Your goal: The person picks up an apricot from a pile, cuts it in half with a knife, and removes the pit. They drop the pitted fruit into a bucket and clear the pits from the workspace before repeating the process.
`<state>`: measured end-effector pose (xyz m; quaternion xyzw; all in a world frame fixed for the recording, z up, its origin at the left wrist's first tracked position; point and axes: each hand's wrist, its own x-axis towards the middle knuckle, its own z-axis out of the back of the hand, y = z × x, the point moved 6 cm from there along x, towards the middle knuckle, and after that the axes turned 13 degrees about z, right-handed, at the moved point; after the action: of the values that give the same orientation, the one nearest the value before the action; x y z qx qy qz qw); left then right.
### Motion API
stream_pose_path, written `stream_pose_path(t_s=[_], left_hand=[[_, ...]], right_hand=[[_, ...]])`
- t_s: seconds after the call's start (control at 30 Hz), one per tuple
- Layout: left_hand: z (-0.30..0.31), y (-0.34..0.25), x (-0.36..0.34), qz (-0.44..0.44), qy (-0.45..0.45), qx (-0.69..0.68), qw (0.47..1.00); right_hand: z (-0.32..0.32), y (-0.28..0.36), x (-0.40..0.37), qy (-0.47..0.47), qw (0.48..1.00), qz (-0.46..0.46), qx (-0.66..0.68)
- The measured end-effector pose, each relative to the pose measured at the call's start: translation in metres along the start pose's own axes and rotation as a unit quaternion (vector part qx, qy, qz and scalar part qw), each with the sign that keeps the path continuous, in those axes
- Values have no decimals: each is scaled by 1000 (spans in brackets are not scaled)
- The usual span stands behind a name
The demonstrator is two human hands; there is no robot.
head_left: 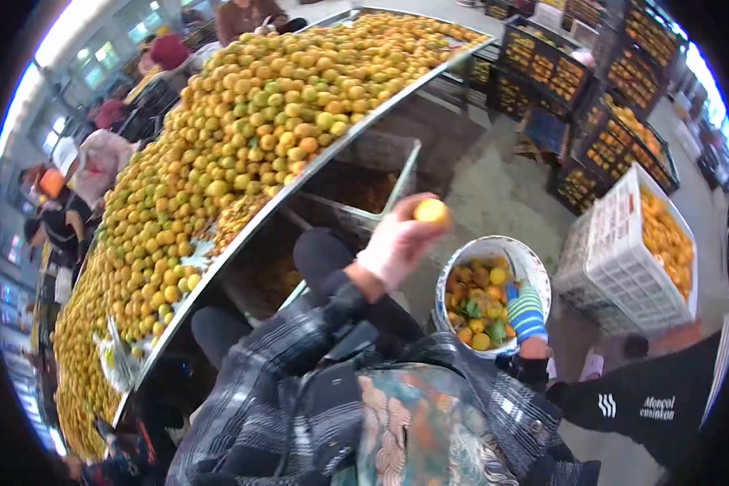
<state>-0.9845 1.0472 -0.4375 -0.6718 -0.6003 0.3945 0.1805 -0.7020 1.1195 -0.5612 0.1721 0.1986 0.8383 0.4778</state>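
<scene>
My left hand (395,243), in a pale glove, is raised between the sorting table and the bucket. Its fingers are closed on an orange citrus fruit (432,212). Lower on the right, my right hand (526,312) wears a glove striped blue, green and white and reaches into a white bucket (543,263). Small citrus fruits (471,283) with some green leaves fill much of that bucket. The right fingers are partly hidden against the bucket's inside, so I cannot make out whether they grip anything.
A long table heaped with citrus (251,121) runs along the left, its metal edge (300,180) facing me. Under it stands a crate (401,174). Right of the bucket is a white crate of fruit (616,251); black crates (543,65) are stacked behind. A dark-trousered leg (640,393) is close by.
</scene>
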Motion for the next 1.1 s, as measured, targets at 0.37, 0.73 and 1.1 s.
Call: stream_pose_path(t_s=[0.37,0.73,1.1], left_hand=[[46,-93,-72,-198,47,18,979],[170,-138,-130,-195,20,-189,962],[286,-192,-189,-309,-126,-99,937]], right_hand=[[31,108,53,-101,986,133,-15],[-11,418,102,3,865,420,274],[-147,563,127,87,834,525,147]])
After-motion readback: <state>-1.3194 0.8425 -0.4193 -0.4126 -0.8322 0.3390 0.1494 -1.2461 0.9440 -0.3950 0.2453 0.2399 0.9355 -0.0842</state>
